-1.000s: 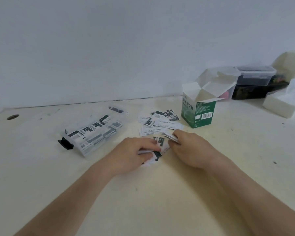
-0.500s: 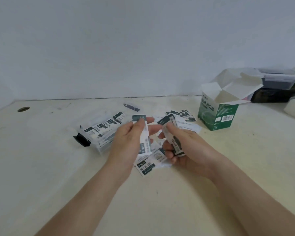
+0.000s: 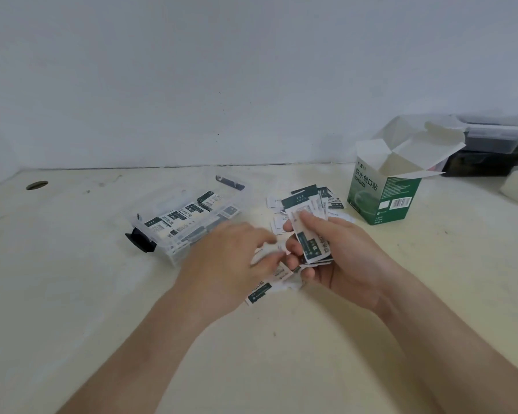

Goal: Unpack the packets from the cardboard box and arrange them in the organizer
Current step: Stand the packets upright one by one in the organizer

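Stack [image 3: 307,234] of packets is gripped in the right hand [image 3: 344,261], thumb across the front and fingers curled behind. It is raised just above the bench [image 3: 102,309], between the organizer [image 3: 169,251] and the box [image 3: 383,201]. Its long axis runs from the palm up and away toward the far left, with the dark green bands at the far end and the printed faces toward the camera. The sheets are fanned, not squared.

The left hand [image 3: 231,264] hovers just beside the stack, over loose packets [image 3: 260,291] on the bench, with its fingers loosely bent. Motion blur hides whether it pinches 1, so I cannot tell.

The step looks like gathering and squaring before loading. To do it well, I would tap the stack's lower edge on the bench to align it and keep every green band at 1 end. I would then turn the stack so its long axis matches the row already in the organizer.

More loose packets lie beyond the hands, toward the box, whose flaps stand open. Dark containers [image 3: 488,138] sit far right by the wall.
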Motion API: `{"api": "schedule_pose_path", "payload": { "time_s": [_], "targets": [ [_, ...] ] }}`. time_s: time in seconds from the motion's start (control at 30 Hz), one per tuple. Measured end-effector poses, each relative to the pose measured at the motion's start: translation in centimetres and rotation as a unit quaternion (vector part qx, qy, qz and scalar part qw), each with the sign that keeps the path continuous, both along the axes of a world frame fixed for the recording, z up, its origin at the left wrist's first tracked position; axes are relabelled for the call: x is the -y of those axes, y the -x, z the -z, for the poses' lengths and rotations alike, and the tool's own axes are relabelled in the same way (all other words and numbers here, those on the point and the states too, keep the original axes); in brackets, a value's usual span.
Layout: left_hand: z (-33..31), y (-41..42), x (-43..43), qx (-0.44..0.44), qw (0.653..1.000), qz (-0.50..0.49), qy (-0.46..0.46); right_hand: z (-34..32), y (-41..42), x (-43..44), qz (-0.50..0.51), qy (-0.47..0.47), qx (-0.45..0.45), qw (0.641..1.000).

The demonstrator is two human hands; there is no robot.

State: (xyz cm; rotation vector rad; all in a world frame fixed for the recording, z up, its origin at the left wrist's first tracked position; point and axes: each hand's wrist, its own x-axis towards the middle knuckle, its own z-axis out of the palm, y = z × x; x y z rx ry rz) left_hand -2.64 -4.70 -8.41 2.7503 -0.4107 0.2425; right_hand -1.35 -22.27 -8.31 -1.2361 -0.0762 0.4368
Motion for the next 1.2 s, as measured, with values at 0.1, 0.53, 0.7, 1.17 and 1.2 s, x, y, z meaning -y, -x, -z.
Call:
{"api": "schedule_pose_path", "payload": {
  "time_s": [0.1, 0.53, 0.7, 1.17, 1.2],
  "targets": [
    [0.2, -0.1, -0.1, -0.108, 0.985, -0.033, -0.132, 0.1, -0.3, 0.7, 0.039, 0.024, 0.001, 0.999],
    [0.6, -0.9, -0.4, -0.077, 0.972, -0.107, 0.192, 1.0, -0.6, 0.6, 0.054, 0.109, 0.025, 0.992],
    [-0.3, -0.6, 0.2, -0.129, 0.896, -0.065, 0.419, 1.2, -0.4, -0.2, 0.046, 0.099, 0.085, 0.99],
    [1.2, 1.4, 4.3, 0.103, 0.971, 0.049, 0.208, 0.7, 0.6, -1.6, 0.062, -0.057, -0.027, 0.996],
    [1.0, 1.5, 4.1, 0.105, 0.971, 0.062, 0.204, 0.6, 0.5, -1.4, 0.061, -0.076, -0.021, 0.995]
  ]
}}
